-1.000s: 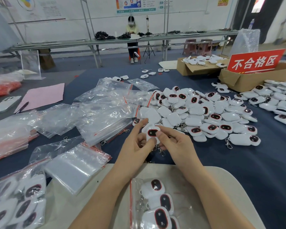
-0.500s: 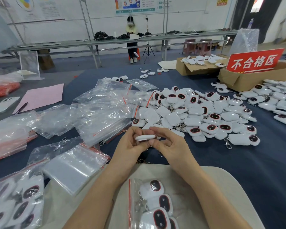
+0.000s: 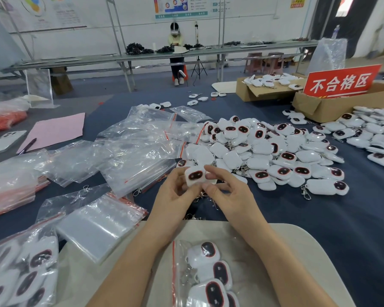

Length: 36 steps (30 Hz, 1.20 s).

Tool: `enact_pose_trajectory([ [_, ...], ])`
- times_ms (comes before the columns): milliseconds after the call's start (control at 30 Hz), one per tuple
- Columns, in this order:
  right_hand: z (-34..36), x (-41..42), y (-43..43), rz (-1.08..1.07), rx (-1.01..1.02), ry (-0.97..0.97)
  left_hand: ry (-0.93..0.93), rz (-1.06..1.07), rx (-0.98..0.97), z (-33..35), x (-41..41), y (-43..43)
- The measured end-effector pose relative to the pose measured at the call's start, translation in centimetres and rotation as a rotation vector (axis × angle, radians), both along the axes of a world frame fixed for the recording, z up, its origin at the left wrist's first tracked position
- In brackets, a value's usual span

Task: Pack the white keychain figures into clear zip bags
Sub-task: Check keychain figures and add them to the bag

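Fingers (image 3: 215,171) of left hand (image 3: 173,193) and right hand (image 3: 233,196) pinch one figure (image 3: 195,175) by its sides: seemingly light, hard-shelled, glossy, likely slippery; best gripped across the flat edges.

A single view is given, taken by a wide-angle camera worn on the person's head. The scene is looked at forward and downward, so the forearms (image 3: 131,262) are seen entering from the lower edge. The left hand (image 3: 175,193) and the right hand (image 3: 228,196) are framed close, just below the middle, with the white keychain figure (image 3: 195,175) gripped between them. The blue table (image 3: 353,218) is seen stretching away from the wearer, and the far wall (image 3: 93,34) is caught along the top (straight lines are bowed towards the edges).
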State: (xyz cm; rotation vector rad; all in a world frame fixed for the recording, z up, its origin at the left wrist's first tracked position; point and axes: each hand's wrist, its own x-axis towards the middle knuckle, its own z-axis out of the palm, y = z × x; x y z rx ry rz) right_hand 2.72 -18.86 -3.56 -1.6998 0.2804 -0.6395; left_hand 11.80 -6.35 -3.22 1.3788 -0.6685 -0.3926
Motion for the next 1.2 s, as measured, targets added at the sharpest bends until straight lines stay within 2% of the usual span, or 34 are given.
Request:
enact_pose_trajectory([
  [133, 0.2, -0.1, 0.1, 0.054, 0.107, -0.054, -0.22, 0.106, 0.144, 0.2, -0.6, -0.3],
  [300, 0.2, -0.1, 0.2, 0.115, 0.133, -0.101, -0.434, 0.186, 0.205, 0.1, -1.1, -0.4],
  [500, -0.3, 0.1, 0.0, 0.146, 0.233, -0.134, -0.335, 0.242, 0.159, 0.0, -1.0, -0.5],
  [1000, 0.7, -0.2, 0.2, 0.143, 0.292, -0.17, -0.242, 0.196, 0.141, -0.3, -1.1, -0.5],
  [1200, 0.8, -0.1, 0.2, 0.145, 0.244, -0.172, -0.234, 0.194, 0.167, -0.4, -0.8, -0.4],
])
